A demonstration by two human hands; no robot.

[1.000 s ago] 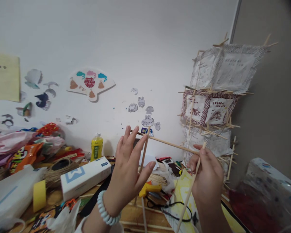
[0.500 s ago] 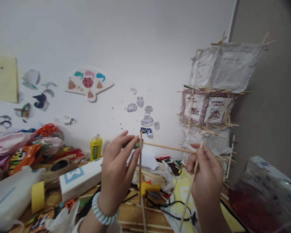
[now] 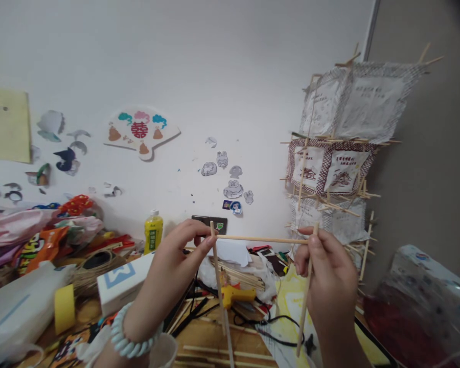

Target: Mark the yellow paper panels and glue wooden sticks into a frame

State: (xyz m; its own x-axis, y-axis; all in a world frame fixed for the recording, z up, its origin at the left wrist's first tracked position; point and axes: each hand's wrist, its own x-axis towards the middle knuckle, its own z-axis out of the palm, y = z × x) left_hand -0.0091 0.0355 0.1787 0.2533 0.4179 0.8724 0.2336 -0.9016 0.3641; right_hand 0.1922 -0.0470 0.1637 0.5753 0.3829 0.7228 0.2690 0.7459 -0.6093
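My left hand (image 3: 172, 263), with a pale blue coil band (image 3: 132, 337) at the wrist, is closed on a thin wooden stick (image 3: 218, 278) near its top. A level wooden crosspiece (image 3: 258, 239) runs from there to my right hand (image 3: 329, 276). That hand is pinched round the upper part of a second slanting stick (image 3: 304, 312), where the crosspiece meets it. Together the sticks form an open frame held above the table. My fingers hide both corners, so I cannot tell how they are joined.
Behind the frame lies a yellow glue gun (image 3: 237, 295) with a black cord. A tiered stick-and-paper lantern (image 3: 333, 163) stands at right. White box (image 3: 126, 278), yellow tape roll (image 3: 64, 309) and drink bottle (image 3: 153, 232) are at left. Loose sticks (image 3: 230, 352) lie in front.
The fingers of my left hand, raised and spread beside the left stick before, now pinch its top. The stick's top has shifted left and down, and the crosspiece is more level.
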